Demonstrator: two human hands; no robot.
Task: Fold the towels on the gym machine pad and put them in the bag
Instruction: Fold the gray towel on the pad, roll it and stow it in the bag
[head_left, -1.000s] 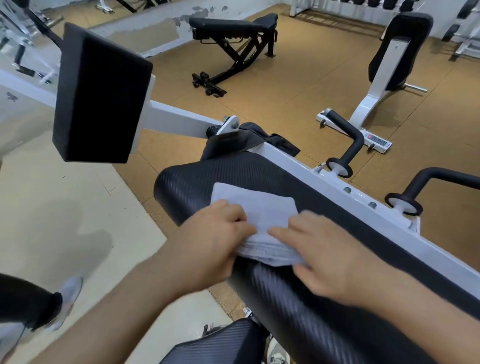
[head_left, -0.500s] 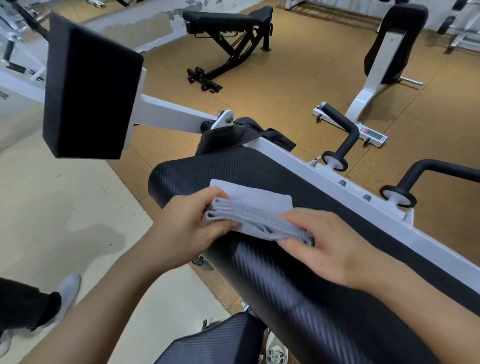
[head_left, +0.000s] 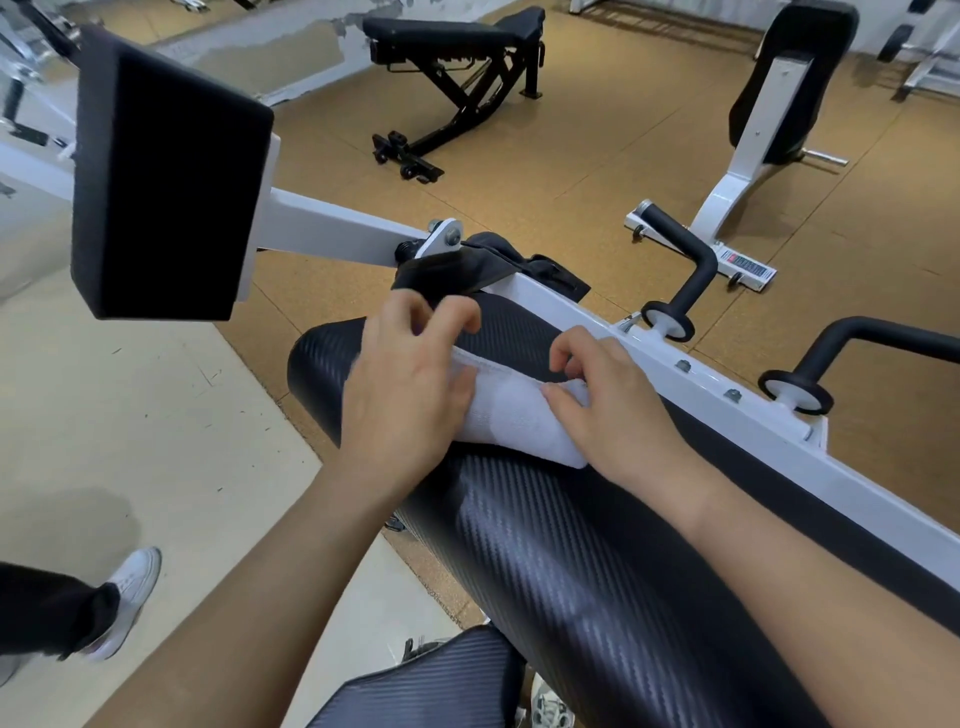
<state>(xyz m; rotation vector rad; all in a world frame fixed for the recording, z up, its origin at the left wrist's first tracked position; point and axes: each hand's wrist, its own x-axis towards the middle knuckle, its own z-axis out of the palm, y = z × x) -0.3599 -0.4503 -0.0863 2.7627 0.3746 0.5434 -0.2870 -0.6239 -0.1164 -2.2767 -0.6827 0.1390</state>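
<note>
A small white towel (head_left: 511, 415), folded over on itself, lies on the black ribbed gym machine pad (head_left: 571, 545). My left hand (head_left: 410, 384) grips the towel's left end, thumb on the near side and curled fingers over its far edge. My right hand (head_left: 602, 400) pinches the right end between thumb and curled fingers. A black bag (head_left: 467, 267) sits just beyond the pad's far end, draped against the white frame, partly hidden by my left fingers.
A white frame rail (head_left: 727, 410) with two black handles (head_left: 691, 265) runs along the pad's right side. A big black square pad (head_left: 166, 176) juts out at upper left. A person's leg and white shoe (head_left: 130, 587) stand at lower left. Benches stand on the far floor.
Both hands lifted the towel's near edge and carried it over toward the far side, folding it into a narrower bundle. The hands now sit further up the pad, near the bag.
</note>
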